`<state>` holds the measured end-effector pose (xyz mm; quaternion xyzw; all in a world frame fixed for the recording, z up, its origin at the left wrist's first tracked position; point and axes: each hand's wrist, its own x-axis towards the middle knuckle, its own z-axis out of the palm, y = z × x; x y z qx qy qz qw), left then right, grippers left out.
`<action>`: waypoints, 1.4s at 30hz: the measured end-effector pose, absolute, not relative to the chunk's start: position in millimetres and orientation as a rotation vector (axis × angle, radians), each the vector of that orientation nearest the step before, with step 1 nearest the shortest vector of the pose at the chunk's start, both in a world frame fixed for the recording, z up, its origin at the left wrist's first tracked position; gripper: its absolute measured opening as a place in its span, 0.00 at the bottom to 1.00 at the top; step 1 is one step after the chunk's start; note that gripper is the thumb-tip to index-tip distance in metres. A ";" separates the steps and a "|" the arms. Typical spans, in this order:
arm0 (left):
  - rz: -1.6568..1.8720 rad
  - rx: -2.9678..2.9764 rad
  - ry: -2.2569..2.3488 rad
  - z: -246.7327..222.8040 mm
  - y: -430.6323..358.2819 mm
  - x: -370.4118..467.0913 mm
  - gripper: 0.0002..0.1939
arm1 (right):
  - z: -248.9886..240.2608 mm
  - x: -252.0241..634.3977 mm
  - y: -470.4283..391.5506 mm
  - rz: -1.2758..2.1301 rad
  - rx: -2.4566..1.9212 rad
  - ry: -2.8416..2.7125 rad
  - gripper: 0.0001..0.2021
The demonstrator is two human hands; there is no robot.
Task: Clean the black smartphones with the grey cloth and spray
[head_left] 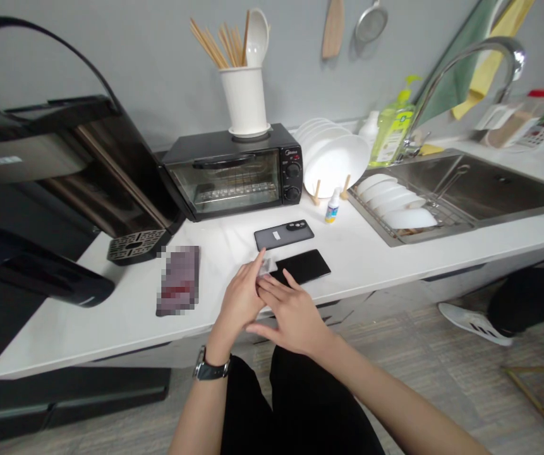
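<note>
My left hand (243, 294), with a dark-strapped watch on its wrist, is over the counter's front edge, its index finger stretched out. Its other fingers are partly hidden. Across its fingers lies my right hand (295, 316), fingers stretched and thumb apart. I see nothing held in either hand. Just beyond the fingertips is a small clear, whitish packet (268, 266), partly covered; whether a finger touches it I cannot tell. A black smartphone (307, 266) lies flat beside the right fingers. Farther back is a dark phone case (295, 235) with camera cutouts and a small white label.
A small spray bottle (333, 205) stands before plates (338, 164) in a rack. Behind is a black toaster oven (234, 180); left, a tall dark appliance (110, 158) and a pixelated purplish item (179, 278). The sink (489, 189) is right. Another person's shoe (473, 322) shows below.
</note>
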<state>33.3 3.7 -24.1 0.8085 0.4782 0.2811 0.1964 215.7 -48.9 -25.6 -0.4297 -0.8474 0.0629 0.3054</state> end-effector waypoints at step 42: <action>0.762 2.207 1.347 -16.9 1.0 34.8 0.51 | -31.4 263.5 -53.4 0.011 -1.388 -2.070 0.30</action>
